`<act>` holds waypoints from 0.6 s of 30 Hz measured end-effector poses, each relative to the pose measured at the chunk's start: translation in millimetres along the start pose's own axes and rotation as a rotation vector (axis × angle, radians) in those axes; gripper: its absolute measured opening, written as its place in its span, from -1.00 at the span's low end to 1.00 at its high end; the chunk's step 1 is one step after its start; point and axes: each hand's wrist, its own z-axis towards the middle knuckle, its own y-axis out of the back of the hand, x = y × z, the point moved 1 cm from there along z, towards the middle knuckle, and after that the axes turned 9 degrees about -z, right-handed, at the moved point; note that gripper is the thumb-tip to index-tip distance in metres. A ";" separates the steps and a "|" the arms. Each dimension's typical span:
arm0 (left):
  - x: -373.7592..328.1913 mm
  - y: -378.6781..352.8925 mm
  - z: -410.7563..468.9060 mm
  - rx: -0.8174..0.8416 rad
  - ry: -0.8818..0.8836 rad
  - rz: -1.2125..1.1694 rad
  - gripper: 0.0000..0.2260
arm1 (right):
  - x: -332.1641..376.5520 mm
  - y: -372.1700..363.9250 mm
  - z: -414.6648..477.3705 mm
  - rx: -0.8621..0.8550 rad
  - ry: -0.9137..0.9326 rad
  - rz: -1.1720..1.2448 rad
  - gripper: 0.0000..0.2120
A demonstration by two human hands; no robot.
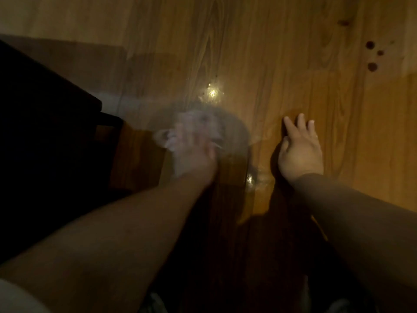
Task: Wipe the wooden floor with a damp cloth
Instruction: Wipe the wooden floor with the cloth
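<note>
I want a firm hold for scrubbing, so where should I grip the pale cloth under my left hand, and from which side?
Probably the bunched middle of the pale crumpled cloth, from above, where the left hand now holds it. It sits heaped on the glossy wooden floor, and blur hides any edge, so the raised centre seems the surest hold.

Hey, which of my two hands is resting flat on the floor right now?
The right hand, fingers straight on the bare wooden floor. The left hand is blurred and holds the pale cloth.
</note>
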 end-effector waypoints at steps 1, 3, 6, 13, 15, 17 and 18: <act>-26.5 -8.5 -17.7 0.051 -0.226 0.033 -0.49 | -7.6 5.7 0.7 -0.006 -0.057 0.034 -0.51; -62.8 -16.9 -47.9 0.296 -0.563 -0.004 -0.50 | -27.1 18.0 3.1 0.016 -0.194 0.086 -0.51; -55.6 -21.5 -42.3 0.467 -0.837 0.015 -0.52 | -50.0 31.7 4.5 0.078 -0.216 0.000 -0.51; 80.6 13.5 41.6 0.160 0.412 -0.176 -0.51 | -36.8 16.6 -9.3 0.103 -0.195 -0.038 -0.49; 52.9 -0.8 47.6 0.170 0.575 -0.156 -0.52 | -32.8 14.5 -8.9 0.090 -0.211 -0.001 -0.49; 0.4 -28.2 42.3 0.304 0.422 -0.211 -0.59 | -33.5 15.0 -7.8 0.072 -0.213 0.024 -0.50; -28.4 -36.2 42.7 0.330 0.344 -0.262 -0.59 | -34.7 16.1 -8.0 0.067 -0.200 0.025 -0.50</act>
